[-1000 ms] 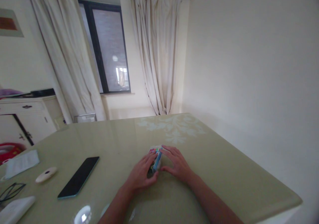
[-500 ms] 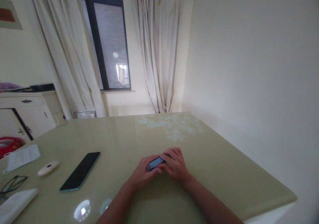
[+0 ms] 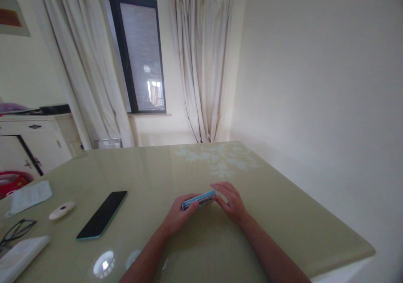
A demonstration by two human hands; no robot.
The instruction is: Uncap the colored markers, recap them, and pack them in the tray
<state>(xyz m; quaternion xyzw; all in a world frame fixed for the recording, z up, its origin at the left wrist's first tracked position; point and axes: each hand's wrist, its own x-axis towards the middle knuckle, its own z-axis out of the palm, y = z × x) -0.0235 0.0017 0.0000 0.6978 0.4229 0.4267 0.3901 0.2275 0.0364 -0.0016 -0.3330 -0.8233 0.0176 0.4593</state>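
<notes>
A small, narrow blue-and-dark pack (image 3: pixel 201 198) is held just above the table, its right end tilted up. My left hand (image 3: pixel 178 216) is closed around its left end, with the thumb along the near side. At the right end, the thumb and fingertips of my right hand (image 3: pixel 233 203) pinch the tip of the pack. The print on it is too small to read. Both hands are over the middle of the green table (image 3: pixel 151 174).
To my left lie a black-screened phone (image 3: pixel 103 215), a white oval object (image 3: pixel 62 211), a face mask (image 3: pixel 31 197), glasses (image 3: pixel 19 230) and a white slab-like item (image 3: pixel 23 255). A wall (image 3: pixel 315 85) runs along the table's right side. White curtains (image 3: pixel 201 64) hang beyond.
My right hand has slid right, from over the pack to its right end. More of the pack's blue side shows now. My left hand keeps its hold.
</notes>
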